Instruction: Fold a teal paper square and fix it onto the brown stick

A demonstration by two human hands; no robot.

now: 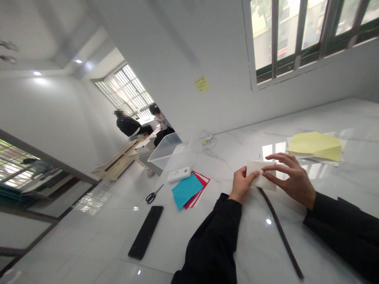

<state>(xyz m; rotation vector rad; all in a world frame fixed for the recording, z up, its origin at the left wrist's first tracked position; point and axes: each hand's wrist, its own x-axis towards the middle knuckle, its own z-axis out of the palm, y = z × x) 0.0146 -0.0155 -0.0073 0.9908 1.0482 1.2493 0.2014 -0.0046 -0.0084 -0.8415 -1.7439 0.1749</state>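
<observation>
On my feed the view is tilted well over, but both hands are clearly in frame and working together over a marble-topped table [349, 118]. My left hand [243, 184] is closed on the near edge of a folded white paper [260, 173], gripping it between thumb and fingers, while my right hand [291, 181] holds the far side, its fingertips pressed on top. Neither hand is released or clenched into a fist. The paper sits between them, just off the table, and the step in hand is holding and working that fold with both hands; I can't tell from here how many folds it has. Just below the paper, a long dark strip [281, 232] runs down between my sleeves. Beyond my right hand lies a yellow paper sheet [314, 146] on top of white sheets [331, 162]. Beyond my left hand are a blue paper sheet [186, 190] on a red paper sheet [201, 185], with a small white device [179, 174] just past them and a clear plastic box [173, 152] farther on. Farther left of that hand lie black-handled scissors [154, 194] and a black smartphone [145, 232], well apart from the paper.
</observation>
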